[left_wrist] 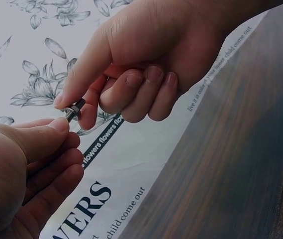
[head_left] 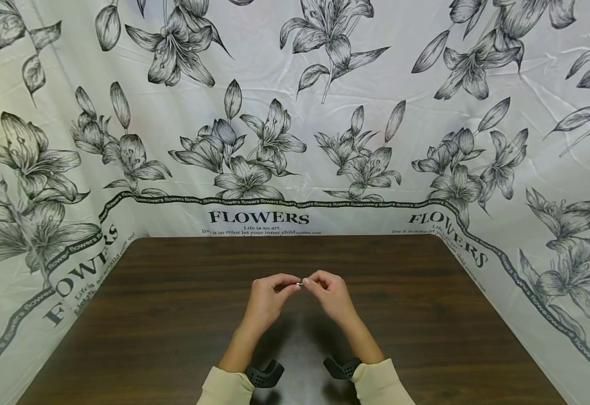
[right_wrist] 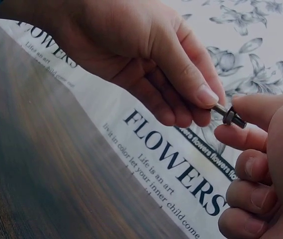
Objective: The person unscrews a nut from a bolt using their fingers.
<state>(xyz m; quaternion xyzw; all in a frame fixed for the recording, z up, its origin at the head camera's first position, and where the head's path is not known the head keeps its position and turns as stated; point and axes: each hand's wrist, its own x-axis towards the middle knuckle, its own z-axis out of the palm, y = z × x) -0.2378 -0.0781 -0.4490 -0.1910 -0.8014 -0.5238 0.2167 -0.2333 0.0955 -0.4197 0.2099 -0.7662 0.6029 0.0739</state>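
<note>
A small metal bolt (head_left: pixel 300 283) is held in the air between both hands, above the table's middle. My left hand (head_left: pixel 266 298) pinches the threaded end of the bolt (right_wrist: pixel 220 108) between thumb and index finger. A ring-like nut (right_wrist: pixel 228 117) sits round the shank, and a short dark end sticks out beyond it. My right hand (head_left: pixel 333 298) has thumb and index fingertip on opposite sides of the nut (left_wrist: pixel 73 109). Its other fingers are curled in, as the left wrist view shows. Fingertips partly hide the bolt.
A dark brown wooden table (head_left: pixel 173 315) lies under the hands. White cloth (head_left: pixel 355 73) printed with flowers and lettering hangs behind it and along both sides. Black devices (head_left: pixel 265 374) are strapped at the wrists, near the pale sleeves (head_left: pixel 226 387).
</note>
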